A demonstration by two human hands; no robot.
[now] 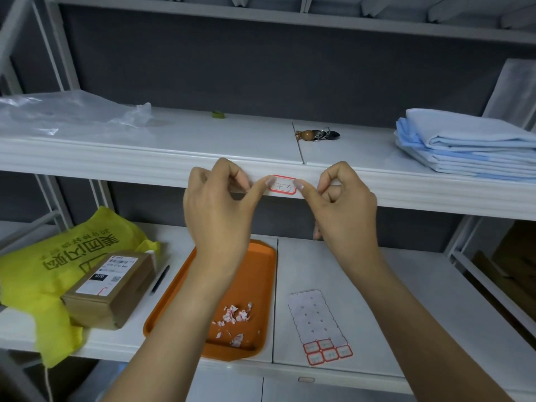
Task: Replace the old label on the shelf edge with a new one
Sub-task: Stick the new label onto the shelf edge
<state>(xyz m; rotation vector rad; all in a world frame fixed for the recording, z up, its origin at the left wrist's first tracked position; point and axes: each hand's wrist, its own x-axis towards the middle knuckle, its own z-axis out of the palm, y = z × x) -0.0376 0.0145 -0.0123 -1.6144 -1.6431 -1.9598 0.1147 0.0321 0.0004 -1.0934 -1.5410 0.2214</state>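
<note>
Your left hand (220, 204) and right hand (342, 210) grip nothing, each pressing an index fingertip on one end of the red-bordered label (282, 186) on the shelf edge (139, 169); uneven pressure may wrinkle it.

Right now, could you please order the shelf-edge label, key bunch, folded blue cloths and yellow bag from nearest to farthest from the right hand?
1. shelf-edge label, touched by the right hand.
2. key bunch, just behind on the shelf.
3. folded blue cloths, far right.
4. yellow bag, lower left.
</note>
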